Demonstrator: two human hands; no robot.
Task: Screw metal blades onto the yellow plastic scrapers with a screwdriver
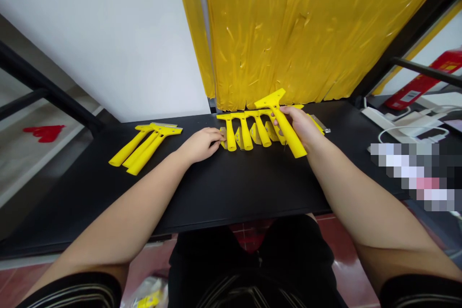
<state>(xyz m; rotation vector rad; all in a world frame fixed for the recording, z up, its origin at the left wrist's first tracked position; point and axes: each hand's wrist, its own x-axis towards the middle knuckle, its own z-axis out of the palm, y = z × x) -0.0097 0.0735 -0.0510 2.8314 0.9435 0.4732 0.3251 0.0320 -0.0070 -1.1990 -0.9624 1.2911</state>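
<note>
In the head view, my right hand is closed around the handle of a yellow scraper, lifted above the table with its wide head tipped up and away. Beneath and beside it runs a row of several yellow scrapers, heads toward the back. Small yellow-and-metal plates sit between their handles. At the row's left end, my left hand has its fingertips pinched at a similar small plate, partly covered by the fingers. Farther left lie 3 more yellow scrapers, some with a metal edge showing.
The black table backs onto a white panel and yellow plastic sheeting. White cables and a power strip lie at the right, near a red package. Black frame bars stand at both sides.
</note>
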